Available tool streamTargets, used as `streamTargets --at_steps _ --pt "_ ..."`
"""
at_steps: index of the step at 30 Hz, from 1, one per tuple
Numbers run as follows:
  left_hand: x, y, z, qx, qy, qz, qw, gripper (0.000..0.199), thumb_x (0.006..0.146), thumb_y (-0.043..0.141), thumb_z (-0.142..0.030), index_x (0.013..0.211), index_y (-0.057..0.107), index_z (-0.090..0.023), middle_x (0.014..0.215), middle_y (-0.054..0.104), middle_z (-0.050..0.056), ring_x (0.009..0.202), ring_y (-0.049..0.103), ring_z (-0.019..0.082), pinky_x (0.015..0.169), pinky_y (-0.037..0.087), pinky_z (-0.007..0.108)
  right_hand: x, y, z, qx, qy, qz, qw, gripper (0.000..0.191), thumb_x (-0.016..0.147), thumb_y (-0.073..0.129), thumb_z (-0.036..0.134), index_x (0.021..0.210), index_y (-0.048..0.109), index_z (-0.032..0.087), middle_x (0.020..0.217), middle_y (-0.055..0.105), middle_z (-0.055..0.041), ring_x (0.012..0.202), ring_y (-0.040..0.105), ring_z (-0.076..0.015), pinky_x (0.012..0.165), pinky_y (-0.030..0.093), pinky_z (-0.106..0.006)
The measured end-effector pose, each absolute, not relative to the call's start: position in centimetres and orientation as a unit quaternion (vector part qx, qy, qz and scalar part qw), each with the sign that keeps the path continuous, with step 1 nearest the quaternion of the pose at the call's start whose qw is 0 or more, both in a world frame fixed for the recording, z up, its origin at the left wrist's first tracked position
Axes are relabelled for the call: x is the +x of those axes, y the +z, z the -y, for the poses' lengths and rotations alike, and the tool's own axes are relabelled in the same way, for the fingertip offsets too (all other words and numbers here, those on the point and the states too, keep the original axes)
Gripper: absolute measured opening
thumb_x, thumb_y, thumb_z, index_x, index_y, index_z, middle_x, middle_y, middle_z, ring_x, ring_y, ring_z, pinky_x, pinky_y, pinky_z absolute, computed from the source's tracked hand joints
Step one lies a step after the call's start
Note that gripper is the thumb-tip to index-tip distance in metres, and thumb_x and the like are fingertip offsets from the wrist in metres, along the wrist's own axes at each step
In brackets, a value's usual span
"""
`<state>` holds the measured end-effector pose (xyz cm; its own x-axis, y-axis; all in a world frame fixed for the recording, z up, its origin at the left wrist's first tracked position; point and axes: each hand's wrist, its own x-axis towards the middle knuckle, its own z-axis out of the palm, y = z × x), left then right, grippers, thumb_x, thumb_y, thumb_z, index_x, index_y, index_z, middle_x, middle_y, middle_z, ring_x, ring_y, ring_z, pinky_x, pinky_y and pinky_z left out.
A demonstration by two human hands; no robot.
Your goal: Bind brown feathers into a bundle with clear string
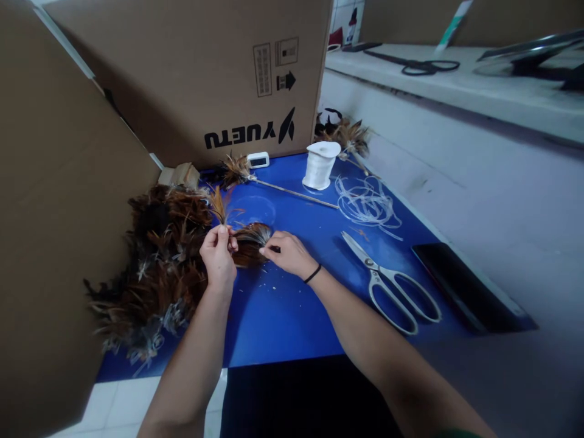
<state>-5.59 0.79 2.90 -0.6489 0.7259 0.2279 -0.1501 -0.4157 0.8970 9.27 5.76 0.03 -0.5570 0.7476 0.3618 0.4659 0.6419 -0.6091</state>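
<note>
My left hand (219,255) pinches a small tuft of orange-brown feathers (219,205), tips pointing up. To its right, my right hand (288,252) has its fingers closed at the edge of a bundle of dark brown feathers (250,243) lying on the blue table (283,322). What exactly those fingertips grip is too small to make out. A big heap of brown and black feathers (168,255) lies left of my left hand. Silver scissors (387,283) rest, blades towards the back, to the right of my right hand.
Behind stand a white spool (321,165), loose clear strips (367,204) and a stick (296,193) with feathers tied at one end. A dark phone-like slab (469,286) lies right. Cardboard (182,73) walls the back and left; a white ledge (456,85) holds black scissors (424,65).
</note>
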Motion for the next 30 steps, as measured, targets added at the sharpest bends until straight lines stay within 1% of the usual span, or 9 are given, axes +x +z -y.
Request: streamTargets --at_steps 2,5,8,12,17,22,24,27,30 --pt "-5.6 2.9 -0.8 0.310 0.781 -0.465 0.281 0.023 0.071 0.068 -0.035 0.073 0.060 -0.014 0.065 0.056 -0.001 0.044 0.044 0.004 0.040 0.033 0.017 9.0 0.3 -5.7 -0.375 0.231 0.831 0.339 0.022 0.084 0.053 0.031 0.071 0.067 0.018 0.072 0.059 -0.0019 0.069 0.053 -0.0125 0.069 0.040 -0.025" --pt "-5.5 2.9 -0.8 0.310 0.779 -0.467 0.281 0.023 0.071 0.068 -0.035 0.073 0.061 -0.014 0.065 0.056 -0.001 0.044 0.044 0.004 0.040 0.033 0.017 8.3 0.0 -5.9 -0.398 0.206 0.813 0.370 0.015 0.084 0.052 0.024 0.080 0.066 0.019 0.076 0.059 -0.0022 0.072 0.053 -0.0128 0.071 0.040 -0.025" --pt "-5.5 2.9 -0.7 0.309 0.777 -0.468 0.287 0.023 0.071 0.068 -0.035 0.071 0.060 -0.014 0.066 0.056 -0.001 0.045 0.044 0.004 0.040 0.033 0.017 7.6 -0.6 -6.1 -0.401 0.172 0.826 0.357 0.010 0.082 0.054 0.021 0.083 0.064 0.020 0.083 0.060 -0.0042 0.080 0.054 -0.0155 0.076 0.040 -0.027" --pt "-5.4 2.9 -0.7 0.305 0.773 -0.470 0.298 0.023 0.070 0.069 -0.035 0.071 0.061 -0.014 0.065 0.055 -0.001 0.045 0.044 0.004 0.040 0.033 0.017 7.2 -1.2 -6.3 -0.412 0.163 0.832 0.333 0.011 0.081 0.051 0.018 0.077 0.062 0.020 0.082 0.060 -0.0049 0.079 0.054 -0.0164 0.074 0.041 -0.027" --pt "-5.4 2.7 -0.8 0.308 0.771 -0.470 0.299 0.022 0.071 0.069 -0.035 0.072 0.061 -0.014 0.064 0.055 -0.001 0.044 0.044 0.004 0.041 0.033 0.017 7.5 -0.7 -6.3 -0.434 0.224 0.789 0.372 0.009 0.075 0.051 0.016 0.071 0.058 0.019 0.075 0.059 -0.0019 0.067 0.053 -0.0131 0.067 0.041 -0.024" --pt "-5.4 2.5 -0.8 0.310 0.767 -0.473 0.302 0.021 0.072 0.068 -0.034 0.073 0.062 -0.014 0.065 0.056 -0.001 0.044 0.044 0.004 0.041 0.033 0.017 7.8 -0.4 -6.5 -0.455 0.332 0.724 0.399 0.006 0.069 0.053 0.019 0.067 0.059 0.019 0.062 0.059 0.0022 0.057 0.053 -0.0111 0.062 0.042 -0.023" --pt "-5.4 2.5 -0.8 0.312 0.766 -0.473 0.304 0.021 0.072 0.067 -0.033 0.073 0.062 -0.014 0.065 0.056 0.000 0.044 0.044 0.004 0.041 0.034 0.017 7.9 -0.5 -6.6 -0.455 0.370 0.700 0.408 0.008 0.066 0.054 0.018 0.071 0.060 0.019 0.062 0.059 0.0029 0.056 0.054 -0.0104 0.060 0.043 -0.023" --pt "-5.3 2.5 -0.8 0.309 0.763 -0.476 0.309 0.021 0.071 0.068 -0.034 0.073 0.062 -0.014 0.064 0.055 -0.001 0.044 0.044 0.004 0.041 0.033 0.017 7.9 -0.9 -6.8 -0.444 0.403 0.684 0.415 0.022 0.064 0.053 0.016 0.084 0.063 0.017 0.063 0.059 0.0034 0.055 0.053 -0.0095 0.059 0.043 -0.022" --pt "-5.2 2.4 -0.9 0.312 0.756 -0.478 0.319 0.021 0.071 0.068 -0.034 0.074 0.062 -0.014 0.065 0.056 -0.001 0.044 0.044 0.004 0.041 0.033 0.017 7.9 -1.0 -6.9 -0.446 0.395 0.692 0.409 0.023 0.064 0.052 0.015 0.083 0.065 0.018 0.066 0.061 0.0022 0.056 0.052 -0.0098 0.060 0.044 -0.023"
